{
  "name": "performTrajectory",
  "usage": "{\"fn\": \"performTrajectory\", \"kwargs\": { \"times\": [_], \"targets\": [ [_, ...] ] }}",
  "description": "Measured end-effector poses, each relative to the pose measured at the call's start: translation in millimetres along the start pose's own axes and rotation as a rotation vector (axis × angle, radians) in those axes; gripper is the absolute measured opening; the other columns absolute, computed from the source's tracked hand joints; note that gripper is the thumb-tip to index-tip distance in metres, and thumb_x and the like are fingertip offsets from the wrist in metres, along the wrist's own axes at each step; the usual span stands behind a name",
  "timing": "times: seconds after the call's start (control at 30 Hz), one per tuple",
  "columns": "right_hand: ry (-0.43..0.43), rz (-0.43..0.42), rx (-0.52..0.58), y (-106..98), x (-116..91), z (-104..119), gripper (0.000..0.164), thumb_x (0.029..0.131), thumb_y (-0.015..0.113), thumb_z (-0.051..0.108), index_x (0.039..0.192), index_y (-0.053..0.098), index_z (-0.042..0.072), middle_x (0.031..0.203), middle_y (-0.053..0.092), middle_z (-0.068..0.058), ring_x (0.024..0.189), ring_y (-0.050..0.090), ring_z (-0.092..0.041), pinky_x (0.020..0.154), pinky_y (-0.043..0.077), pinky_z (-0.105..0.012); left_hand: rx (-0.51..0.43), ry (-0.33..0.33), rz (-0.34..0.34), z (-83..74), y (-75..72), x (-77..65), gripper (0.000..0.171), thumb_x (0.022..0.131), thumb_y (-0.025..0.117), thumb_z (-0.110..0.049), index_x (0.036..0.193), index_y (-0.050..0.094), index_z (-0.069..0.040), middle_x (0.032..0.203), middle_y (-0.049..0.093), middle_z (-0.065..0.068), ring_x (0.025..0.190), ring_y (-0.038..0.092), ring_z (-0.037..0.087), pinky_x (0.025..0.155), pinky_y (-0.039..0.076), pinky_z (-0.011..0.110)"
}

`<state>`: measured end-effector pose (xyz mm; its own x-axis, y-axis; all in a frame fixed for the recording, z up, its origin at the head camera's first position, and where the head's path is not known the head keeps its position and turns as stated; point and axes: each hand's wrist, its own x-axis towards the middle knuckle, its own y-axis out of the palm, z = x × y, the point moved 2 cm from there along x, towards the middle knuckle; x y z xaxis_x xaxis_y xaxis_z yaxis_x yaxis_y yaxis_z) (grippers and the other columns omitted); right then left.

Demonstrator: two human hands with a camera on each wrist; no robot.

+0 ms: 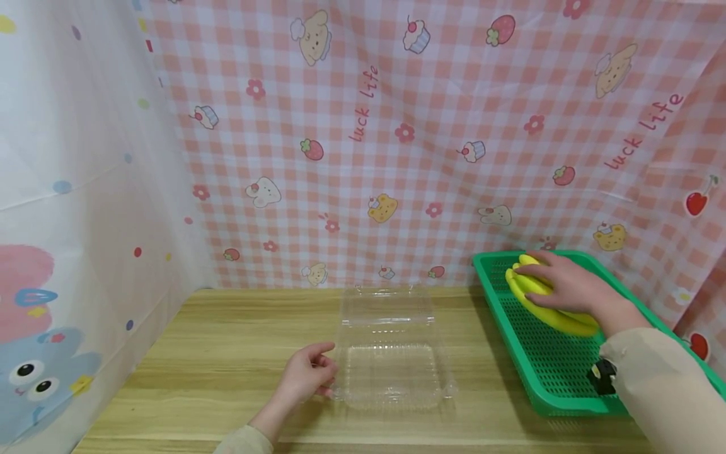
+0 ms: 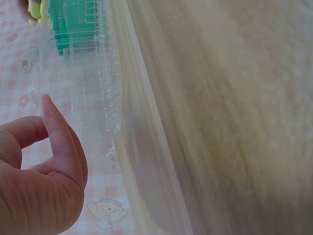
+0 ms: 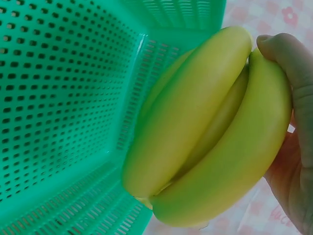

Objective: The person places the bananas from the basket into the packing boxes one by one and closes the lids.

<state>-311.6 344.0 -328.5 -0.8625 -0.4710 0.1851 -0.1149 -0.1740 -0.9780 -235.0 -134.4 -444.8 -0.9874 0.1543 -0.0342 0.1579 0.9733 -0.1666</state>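
My right hand (image 1: 573,290) grips a bunch of yellow bananas (image 1: 553,317) over the green plastic basket (image 1: 535,394). In the right wrist view the thumb lies against one end of the bananas (image 3: 195,122), with the basket's perforated floor and walls beside them. A clear plastic clamshell box (image 1: 391,378) stands opened on the table, its lid (image 1: 387,304) folded back toward the curtain. Just left of the box is my left hand (image 1: 306,373), its fingers loosely bent and holding nothing. The left wrist view shows a fingertip close to the box's clear wall (image 2: 88,98).
The wooden table (image 1: 227,353) reaches back to a pink checked curtain (image 1: 340,176). A white patterned curtain (image 1: 85,157) hangs on the left. The basket occupies the table's right side, and a small black device (image 1: 602,376) sits at my right wrist.
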Motion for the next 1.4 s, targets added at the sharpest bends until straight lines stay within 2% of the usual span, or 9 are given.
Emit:
{"fn": "performTrajectory", "kwargs": {
  "times": [0.17, 0.37, 0.67, 1.07, 1.4],
  "targets": [
    [-0.025, -0.028, -0.004, -5.2, 2.2, 7.8, 0.046, 0.091, 0.071, 0.026, 0.134, 0.062, 0.011, 0.147, 0.037, -0.027, 0.118, 0.048, -0.046, 0.087, 0.049, -0.057, -0.003, -0.008, 0.000, 0.8, -0.1, 0.3, 0.054, 0.088, 0.065, 0.009, 0.138, 0.043, 0.016, 0.089, 0.055, 0.010, 0.067, 0.058, 0.017, 0.053, 0.060, 0.029],
    [-0.099, -0.099, -0.015, -13.2, 4.5, 19.8, 0.044, 0.088, 0.074, 0.021, 0.130, 0.064, 0.010, 0.144, 0.039, -0.026, 0.116, 0.048, -0.044, 0.085, 0.051, -0.054, 0.007, -0.009, -0.002, 0.1, -0.4, 0.0, 0.055, 0.088, 0.065, 0.008, 0.138, 0.044, 0.015, 0.089, 0.055, 0.010, 0.068, 0.059, 0.019, 0.053, 0.060, 0.029],
    [-0.172, -0.162, -0.030, -23.6, 7.4, 39.2, 0.044, 0.085, 0.076, 0.018, 0.128, 0.066, 0.011, 0.144, 0.041, -0.026, 0.116, 0.047, -0.045, 0.088, 0.049, -0.058, -0.007, 0.002, -0.004, 0.0, -0.2, 0.7, 0.054, 0.087, 0.065, 0.010, 0.137, 0.044, 0.017, 0.088, 0.056, 0.011, 0.067, 0.059, 0.017, 0.053, 0.059, 0.027],
    [-0.217, -0.174, -0.024, -30.4, 12.6, 72.0, 0.044, 0.085, 0.076, 0.019, 0.128, 0.067, 0.016, 0.146, 0.041, -0.022, 0.116, 0.048, -0.042, 0.084, 0.053, -0.052, -0.001, 0.004, -0.016, 2.4, -1.0, 1.4, 0.054, 0.087, 0.065, 0.011, 0.136, 0.043, 0.017, 0.088, 0.056, 0.011, 0.067, 0.059, 0.019, 0.052, 0.060, 0.029],
    [-0.322, -0.199, -0.027, -29.1, 19.5, 104.7, 0.044, 0.084, 0.077, 0.020, 0.127, 0.067, 0.017, 0.144, 0.044, -0.020, 0.113, 0.051, -0.037, 0.074, 0.056, -0.041, -0.018, 0.007, -0.011, 1.1, -0.6, 0.7, 0.054, 0.087, 0.064, 0.012, 0.136, 0.043, 0.018, 0.087, 0.055, 0.011, 0.067, 0.058, 0.018, 0.052, 0.060, 0.029]
  ]
}}
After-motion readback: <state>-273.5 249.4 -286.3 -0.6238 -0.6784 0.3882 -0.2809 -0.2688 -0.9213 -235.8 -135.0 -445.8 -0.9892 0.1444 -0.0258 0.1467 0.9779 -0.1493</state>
